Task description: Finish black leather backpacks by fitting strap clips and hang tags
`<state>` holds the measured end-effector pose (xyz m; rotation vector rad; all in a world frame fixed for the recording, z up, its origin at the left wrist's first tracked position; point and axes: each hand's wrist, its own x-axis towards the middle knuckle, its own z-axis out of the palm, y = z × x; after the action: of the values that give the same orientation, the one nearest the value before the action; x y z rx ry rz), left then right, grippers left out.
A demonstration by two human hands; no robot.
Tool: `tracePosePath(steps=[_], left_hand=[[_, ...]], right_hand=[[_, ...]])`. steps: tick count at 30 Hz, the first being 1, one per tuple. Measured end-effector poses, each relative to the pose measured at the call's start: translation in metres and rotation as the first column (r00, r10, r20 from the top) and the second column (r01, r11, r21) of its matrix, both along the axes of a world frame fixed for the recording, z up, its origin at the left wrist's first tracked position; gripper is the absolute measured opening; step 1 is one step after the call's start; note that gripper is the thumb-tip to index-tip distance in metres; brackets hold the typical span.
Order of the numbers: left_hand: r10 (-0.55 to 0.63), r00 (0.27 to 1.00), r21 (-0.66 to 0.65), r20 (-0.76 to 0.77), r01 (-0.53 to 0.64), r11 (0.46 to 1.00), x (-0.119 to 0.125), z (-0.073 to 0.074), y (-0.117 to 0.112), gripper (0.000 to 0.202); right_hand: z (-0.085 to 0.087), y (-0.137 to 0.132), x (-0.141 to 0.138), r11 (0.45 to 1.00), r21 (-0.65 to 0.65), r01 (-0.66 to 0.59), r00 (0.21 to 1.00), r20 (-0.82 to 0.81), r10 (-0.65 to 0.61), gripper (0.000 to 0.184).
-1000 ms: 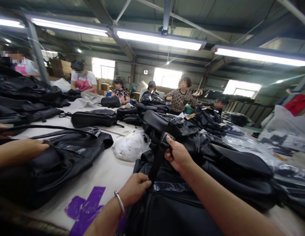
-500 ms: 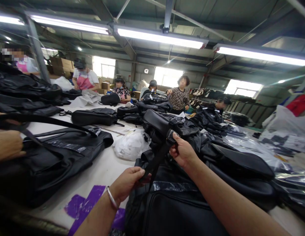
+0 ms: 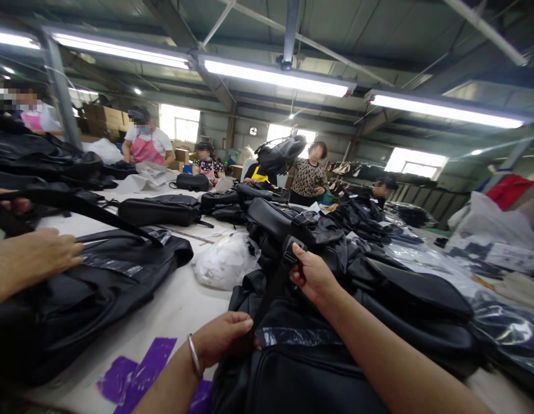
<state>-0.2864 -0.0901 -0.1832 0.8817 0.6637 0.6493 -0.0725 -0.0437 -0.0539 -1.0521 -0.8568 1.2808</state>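
A black bag lies in front of me on the white table. Its black strap runs taut between my two hands. My right hand grips the strap's upper end near a buckle, fingers closed. My left hand, with a silver bangle on the wrist, pinches the strap's lower end at the bag's top edge. More black bags are piled just behind.
A co-worker's hand at the left rests on another black bag and holds its strap. A white plastic bundle lies mid-table. Purple tape marks the near edge. Several people work at the far end.
My hands have shifted slightly lower along the strap, still pulling it taut. The co-worker's hand moved back onto the left bag. A person at the far end has lifted a bag overhead.
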Motion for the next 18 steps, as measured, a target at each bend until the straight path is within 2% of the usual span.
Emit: tracePosePath(steps=[8, 12, 18], left_hand=[[0.032, 0.998, -0.064, -0.062, -0.036, 0.997, -0.009, 0.000, -0.002, 0.041], [0.038, 0.989, -0.032, -0.140, -0.043, 0.999, -0.007, -0.003, -0.006, 0.045], [0.059, 0.951, 0.079, -0.302, -0.037, 0.996, -0.007, -0.007, -0.010, 0.049]], right_hand=[[-0.004, 0.004, 0.002, 0.992, 0.065, 0.109, 0.990, 0.083, -0.114, 0.038], [-0.010, 0.006, 0.002, 0.983, 0.116, 0.140, 0.981, 0.122, -0.154, 0.040], [-0.018, 0.009, 0.005, 0.979, 0.119, 0.167, 0.970, 0.157, -0.185, 0.042]])
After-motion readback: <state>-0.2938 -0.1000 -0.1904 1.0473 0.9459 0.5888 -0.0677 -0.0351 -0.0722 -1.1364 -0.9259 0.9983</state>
